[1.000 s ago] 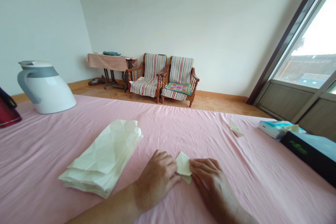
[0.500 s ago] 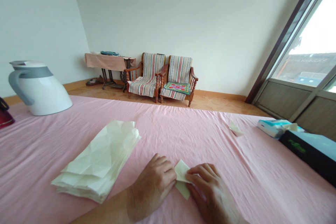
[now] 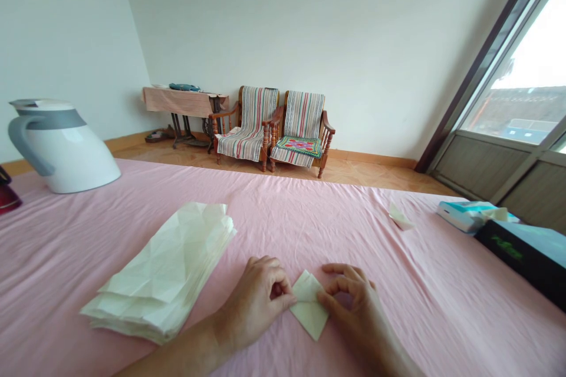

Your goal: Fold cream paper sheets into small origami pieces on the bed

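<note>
A small folded piece of pale paper (image 3: 309, 306) lies on the pink cloth (image 3: 309, 224) near the front edge. My left hand (image 3: 259, 303) pinches its left corner with curled fingers. My right hand (image 3: 354, 306) pinches its right side between thumb and forefinger. To the left of my hands rests a thick stack of creased pale paper sheets (image 3: 163, 271).
A white electric kettle (image 3: 59, 144) stands at the far left, a dark red object (image 3: 6, 194) beside it. A small folded paper (image 3: 400, 217), a teal tissue pack (image 3: 469, 213) and a black box (image 3: 526, 259) lie at the right. Two striped chairs (image 3: 276, 129) stand by the wall.
The small paper now lies flatter and more unfolded, showing a diamond shape. Both hands have shifted to pinching its side corners.
</note>
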### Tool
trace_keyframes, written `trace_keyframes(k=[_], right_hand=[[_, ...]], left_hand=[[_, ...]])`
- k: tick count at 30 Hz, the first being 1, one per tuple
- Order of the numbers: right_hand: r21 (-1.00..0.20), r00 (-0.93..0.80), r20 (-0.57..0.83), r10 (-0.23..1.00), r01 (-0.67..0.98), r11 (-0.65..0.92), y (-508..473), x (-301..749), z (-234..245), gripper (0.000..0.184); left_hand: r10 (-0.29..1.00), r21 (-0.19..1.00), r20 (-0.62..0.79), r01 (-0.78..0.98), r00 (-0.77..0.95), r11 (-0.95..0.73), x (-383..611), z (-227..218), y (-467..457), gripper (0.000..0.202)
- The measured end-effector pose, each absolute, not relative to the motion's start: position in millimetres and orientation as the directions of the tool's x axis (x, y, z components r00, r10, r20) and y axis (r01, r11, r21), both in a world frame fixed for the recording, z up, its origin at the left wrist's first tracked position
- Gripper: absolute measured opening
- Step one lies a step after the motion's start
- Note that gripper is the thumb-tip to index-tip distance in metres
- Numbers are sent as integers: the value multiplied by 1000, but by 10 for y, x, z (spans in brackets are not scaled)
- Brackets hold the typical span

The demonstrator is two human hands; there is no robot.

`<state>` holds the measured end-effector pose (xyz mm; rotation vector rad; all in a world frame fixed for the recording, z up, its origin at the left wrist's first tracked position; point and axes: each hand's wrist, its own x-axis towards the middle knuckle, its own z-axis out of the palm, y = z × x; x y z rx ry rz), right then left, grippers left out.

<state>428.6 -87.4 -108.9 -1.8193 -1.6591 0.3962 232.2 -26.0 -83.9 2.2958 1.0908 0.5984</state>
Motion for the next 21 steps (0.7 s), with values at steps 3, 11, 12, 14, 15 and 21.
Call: trace_keyframes(k=[3,11,12,14,15,21], right_hand=[[-575,105,295,950,813,89,-842,4338,-1178,20],[-407,51,472,880,898,167,-799,4328,-1254,21],[-410,63,465,883,899,152,-802,4311,-1244,21],[-429,101,449,888,896,116,-812,4282,-1226,20],[-440,118,442,889,892,100,-818,4272,-1219,20],[-473,157,452,878,877,86,-833,4247,-1227,20]], left_hand=[[796,603,181,575,577,-554,2330,-833,-267,15],[808,550,199,619,554,-561,2379,-825,-304,18],[812,547,196,625,550,-556,2385,-822,-308,18],[818,539,196,638,541,-550,2393,-818,-317,17],[820,534,196,643,537,-549,2396,-818,-322,17],[826,520,198,658,528,-545,2409,-830,-335,17]])
